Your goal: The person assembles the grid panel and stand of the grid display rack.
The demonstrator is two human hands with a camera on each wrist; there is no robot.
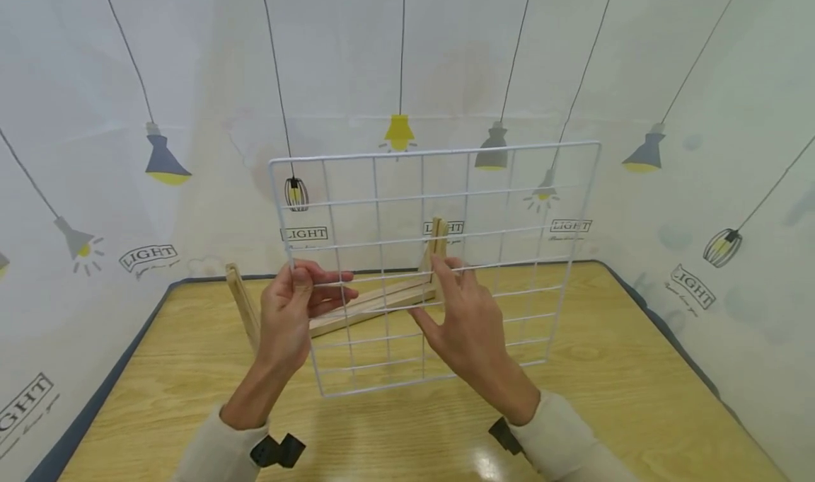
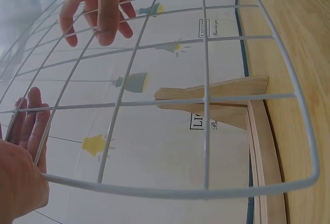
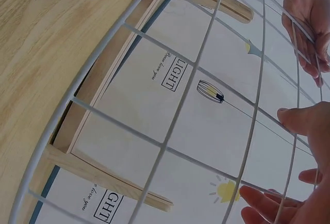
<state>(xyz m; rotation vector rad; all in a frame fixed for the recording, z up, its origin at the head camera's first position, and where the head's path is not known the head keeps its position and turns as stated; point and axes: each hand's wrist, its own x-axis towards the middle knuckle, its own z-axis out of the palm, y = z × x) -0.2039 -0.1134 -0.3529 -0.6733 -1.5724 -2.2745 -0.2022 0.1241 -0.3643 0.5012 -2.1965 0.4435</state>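
A white wire grid panel (image 1: 380, 243) is held up and slightly tilted in front of me, over the table. My left hand (image 1: 286, 312) grips its left edge, thumb on the near side and fingers extending behind the wires. My right hand (image 1: 471, 326) is at the panel's middle, its thumb and fingers spread apart among the wires. In the left wrist view, those fingers (image 2: 105, 30) hang loosely around a wire. Behind the grid lies a light wooden stand (image 1: 382, 299), a long bar with an upright at each end, partly hidden by my hands.
The wood-grain table (image 1: 611, 397) has a dark edge along the back and sides. A pale wall covering (image 1: 356, 43) printed with hanging lamps and "LIGHT" labels surrounds it. Dark camera mounts (image 1: 276, 451) sit at both cuffs.
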